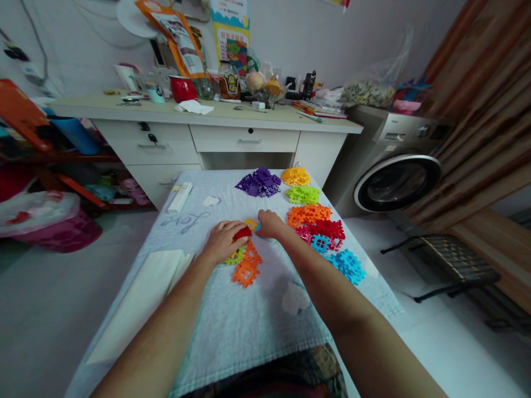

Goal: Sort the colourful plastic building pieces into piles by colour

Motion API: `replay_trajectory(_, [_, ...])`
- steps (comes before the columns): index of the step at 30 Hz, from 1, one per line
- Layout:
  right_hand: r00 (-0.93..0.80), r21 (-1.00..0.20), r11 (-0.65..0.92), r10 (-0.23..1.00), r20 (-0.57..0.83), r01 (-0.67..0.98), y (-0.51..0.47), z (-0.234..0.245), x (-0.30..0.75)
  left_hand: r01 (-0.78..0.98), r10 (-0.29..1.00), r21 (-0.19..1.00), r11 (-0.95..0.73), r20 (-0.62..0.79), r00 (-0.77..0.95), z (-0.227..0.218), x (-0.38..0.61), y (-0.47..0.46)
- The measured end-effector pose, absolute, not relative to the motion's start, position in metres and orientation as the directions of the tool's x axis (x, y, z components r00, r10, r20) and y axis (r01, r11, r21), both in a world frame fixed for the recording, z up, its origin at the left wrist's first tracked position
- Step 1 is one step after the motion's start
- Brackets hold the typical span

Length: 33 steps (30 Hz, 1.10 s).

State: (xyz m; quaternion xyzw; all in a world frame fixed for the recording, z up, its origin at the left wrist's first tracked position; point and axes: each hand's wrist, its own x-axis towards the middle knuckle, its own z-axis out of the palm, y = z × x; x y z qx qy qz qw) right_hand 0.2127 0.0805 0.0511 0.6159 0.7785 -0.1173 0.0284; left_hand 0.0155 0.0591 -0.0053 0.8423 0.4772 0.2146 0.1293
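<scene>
Snugly, left hand [224, 241] grip around red gridded tile [242, 233]; right hand [271, 224] grip on yellow tile [250, 223].

Both hands down on the table [249, 331], left hand [224, 241] and right hand [271, 225] fingertip to fingertip. In the left fingers [233, 236], a small piece [243, 232]; just nearer than them, a joined strip [246, 269]. Right of the right fingers [263, 220], a row of piles [317, 221]. Beyond the fingertips, another pile [260, 182], then the desk [249, 138]. Left of the left fingers, a flat box [180, 197] and a folded sheet [145, 298].

A cluttered white desk [249, 138] stands against the pale wall [298, 38]; a washing machine [396, 177] sits beside brown curtains [489, 99].
</scene>
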Motion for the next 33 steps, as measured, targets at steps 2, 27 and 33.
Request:
replay_trajectory(2, [-0.213, -0.164, 0.183, 0.959, -0.187, 0.969, 0.079, 0.053, 0.211, 0.750, 0.858, 0.417, -0.514, 0.246, 0.451, -0.005, 0.016, 0.058])
replay_trajectory(27, [-0.251, -0.538, 0.224, 0.968, 0.024, 0.813, 0.002, 0.138, 0.332, 0.565, 0.924, 0.734, -0.377, 0.257, 0.283, -0.008, 0.007, 0.060])
replay_trajectory(33, [-0.316, -0.624, 0.167, 0.939, -0.135, 0.763, -0.044, 0.126, 0.358, 0.516, 0.967, 0.819, -0.250, 0.185, 0.174, -0.013, 0.008, 0.060])
